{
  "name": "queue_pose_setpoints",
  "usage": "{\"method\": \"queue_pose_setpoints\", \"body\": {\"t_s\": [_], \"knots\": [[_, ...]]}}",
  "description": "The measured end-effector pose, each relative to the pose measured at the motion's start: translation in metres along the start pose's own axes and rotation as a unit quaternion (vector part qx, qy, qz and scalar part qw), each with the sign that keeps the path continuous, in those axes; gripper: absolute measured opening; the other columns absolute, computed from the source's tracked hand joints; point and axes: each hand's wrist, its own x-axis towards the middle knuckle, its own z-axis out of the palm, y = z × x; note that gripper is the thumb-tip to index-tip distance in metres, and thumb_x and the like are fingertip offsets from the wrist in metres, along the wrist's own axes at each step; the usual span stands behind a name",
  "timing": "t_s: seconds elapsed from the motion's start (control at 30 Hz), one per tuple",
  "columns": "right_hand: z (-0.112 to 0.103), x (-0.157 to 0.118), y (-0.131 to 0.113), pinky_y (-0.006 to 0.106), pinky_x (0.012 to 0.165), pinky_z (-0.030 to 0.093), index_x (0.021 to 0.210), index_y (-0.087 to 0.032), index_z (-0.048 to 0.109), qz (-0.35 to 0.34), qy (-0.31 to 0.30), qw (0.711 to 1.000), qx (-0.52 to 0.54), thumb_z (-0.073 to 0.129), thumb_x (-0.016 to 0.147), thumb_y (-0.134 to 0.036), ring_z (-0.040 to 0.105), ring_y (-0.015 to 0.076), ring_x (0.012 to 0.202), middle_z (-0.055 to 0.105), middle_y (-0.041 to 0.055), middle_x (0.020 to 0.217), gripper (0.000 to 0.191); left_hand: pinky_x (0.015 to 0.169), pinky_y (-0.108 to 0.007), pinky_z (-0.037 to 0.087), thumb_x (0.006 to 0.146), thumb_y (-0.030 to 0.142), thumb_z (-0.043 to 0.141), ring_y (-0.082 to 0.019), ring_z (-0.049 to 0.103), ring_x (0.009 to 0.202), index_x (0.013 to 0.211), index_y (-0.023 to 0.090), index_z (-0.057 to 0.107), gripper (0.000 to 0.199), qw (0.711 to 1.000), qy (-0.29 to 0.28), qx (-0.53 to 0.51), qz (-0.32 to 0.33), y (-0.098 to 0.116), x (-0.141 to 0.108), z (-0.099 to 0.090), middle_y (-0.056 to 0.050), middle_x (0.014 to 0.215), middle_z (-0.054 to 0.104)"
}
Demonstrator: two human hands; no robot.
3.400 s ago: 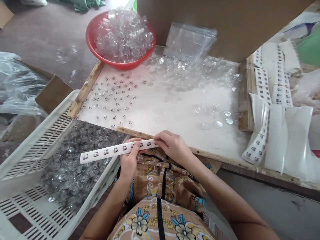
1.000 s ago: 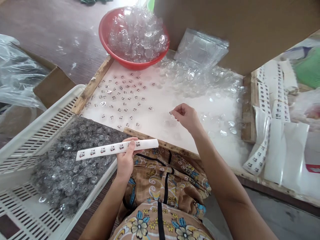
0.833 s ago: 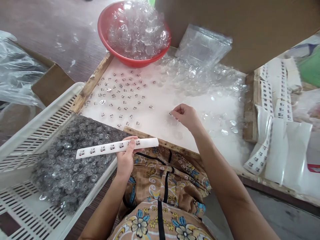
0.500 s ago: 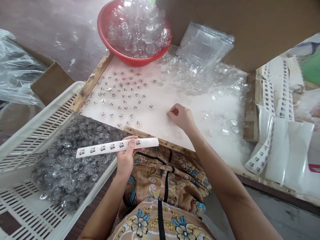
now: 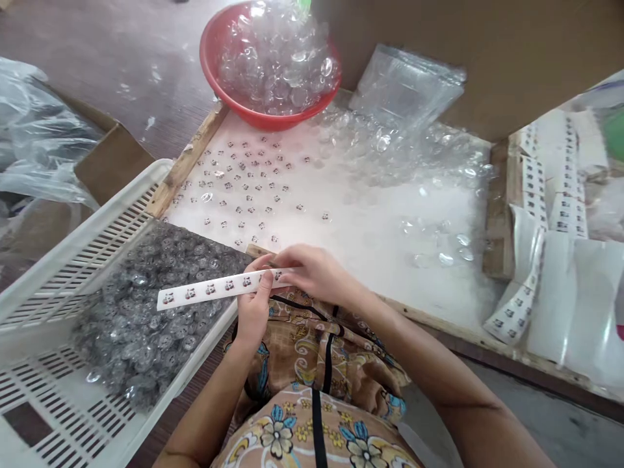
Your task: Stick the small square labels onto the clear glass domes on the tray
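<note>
A white sticker strip (image 5: 199, 290) printed with a row of small panda figures lies across my left hand (image 5: 254, 305), thumb on top and fingers beneath. My right hand (image 5: 312, 272) is at the strip's right end, fingers closed around the last panda sticker there; the fingertips partly cover it. Beyond my hands, clear round discs with panda stickers (image 5: 251, 174) are spread over the left part of the white board (image 5: 351, 227). One such disc (image 5: 325, 216) sits a little apart, to the right of the others.
A red basin (image 5: 273, 121) heaped with clear discs stands at the back. Plain clear discs (image 5: 390, 146) cover the board's far right. A white crate (image 5: 88, 250) holds a pile of stickered discs (image 5: 160, 305) at left. Rubber-banded sticker strips (image 5: 533, 188) lie at right.
My right hand has come back from the board to the strip's right end. One more panda-stickered disc shows where that hand was. My left hand keeps hold of the strip.
</note>
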Motion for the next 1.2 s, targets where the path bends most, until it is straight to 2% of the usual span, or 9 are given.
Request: {"method": "queue_pose_setpoints", "body": {"t_s": [0.1,0.2,0.3,0.47,0.57,0.67,0.73,0.83,1.2], "knots": [[0.010,-0.010,-0.011,0.027,0.072,0.048,0.093,-0.020,0.066,-0.010,0.010,1.000,0.001,0.059,0.091,-0.013,0.063,0.0154,0.082,0.068,0.0039,0.091,0.010,0.080,-0.033,0.062,0.090,0.043,0.066,-0.021,0.071,0.093,0.119,0.021,0.065,0.037,0.999,-0.015,-0.031,0.013,0.000,0.000,0.000,-0.007,0.109,0.069],[0.013,-0.018,-0.007,0.027,0.069,0.047,0.097,-0.020,0.064,-0.017,0.049,0.998,-0.038,0.056,0.094,-0.016,0.062,0.0156,0.080,0.067,0.0049,0.092,0.010,0.076,-0.034,0.063,0.089,0.044,0.065,-0.021,0.073,0.084,0.113,0.019,0.068,0.034,0.997,-0.031,-0.063,-0.006,0.002,0.000,-0.001,-0.006,0.096,0.073],[0.017,-0.026,-0.004,0.028,0.069,0.048,0.097,-0.021,0.064,-0.039,0.072,0.994,-0.068,0.053,0.097,-0.020,0.062,0.0166,0.080,0.068,0.0056,0.091,0.011,0.072,-0.033,0.063,0.087,0.043,0.069,-0.021,0.074,0.078,0.107,0.017,0.070,0.033,0.998,-0.015,-0.061,-0.027,0.002,-0.001,0.000,-0.006,0.087,0.075],[0.007,-0.030,-0.005,0.030,0.076,0.051,0.083,-0.022,0.064,-0.071,0.149,0.986,-0.005,0.060,0.093,-0.020,0.063,0.0173,0.086,0.068,0.0051,0.089,0.011,0.072,-0.033,0.064,0.084,0.045,0.071,-0.023,0.075,0.077,0.105,0.014,0.071,0.037,0.997,-0.011,-0.062,-0.049,0.000,-0.002,0.006,-0.007,0.085,0.076],[-0.018,-0.028,0.011,0.030,0.073,0.051,0.079,-0.022,0.062,-0.010,0.217,0.974,0.070,0.064,0.088,-0.024,0.062,0.0170,0.084,0.066,0.0043,0.088,0.010,0.072,-0.032,0.064,0.083,0.046,0.072,-0.022,0.075,0.077,0.102,0.014,0.072,0.037,0.997,-0.007,-0.067,-0.047,0.000,-0.002,0.008,-0.006,0.082,0.076],[-0.042,-0.027,0.044,0.028,0.058,0.045,0.077,-0.021,0.060,0.133,0.305,0.938,0.095,0.067,0.083,-0.031,0.053,0.0133,0.063,0.059,-0.0004,0.070,0.014,0.068,-0.031,0.064,0.082,0.046,0.073,-0.021,0.075,0.073,0.101,0.014,0.072,0.037,0.997,0.008,-0.060,-0.043,0.001,-0.001,0.007,-0.005,0.078,0.075],[-0.050,-0.029,0.064,0.028,0.056,0.041,0.076,-0.020,0.060,0.204,0.294,0.930,0.086,0.069,0.079,-0.034,0.049,0.0122,0.058,0.056,-0.0020,0.063,0.016,0.066,-0.031,0.064,0.081,0.046,0.074,-0.021,0.075,0.071,0.101,0.013,0.073,0.039,0.997,0.014,-0.057,-0.043,0.001,0.000,0.007,-0.005,0.077,0.075],[-0.050,-0.031,0.080,0.029,0.057,0.040,0.072,-0.020,0.061,0.253,0.236,0.935,0.077,0.069,0.075,-0.035,0.049,0.0127,0.059,0.058,-0.0004,0.064,0.017,0.065,-0.031,0.065,0.080,0.047,0.074,-0.021,0.075,0.072,0.101,0.013,0.073,0.040,0.997,0.015,-0.056,-0.044,0.001,0.001,0.007,-0.005,0.078,0.075],[-0.045,-0.020,0.078,0.030,0.061,0.041,0.071,-0.020,0.062,0.273,0.192,0.942,0.026,0.067,0.074,-0.035,0.054,0.0144,0.061,0.064,0.0014,0.066,0.015,0.066,-0.032,0.065,0.079,0.048,0.075,-0.021,0.075,0.071,0.101,0.012,0.074,0.042,0.997,0.019,-0.048,-0.051,0.002,0.003,0.007,-0.006,0.078,0.076]]}}
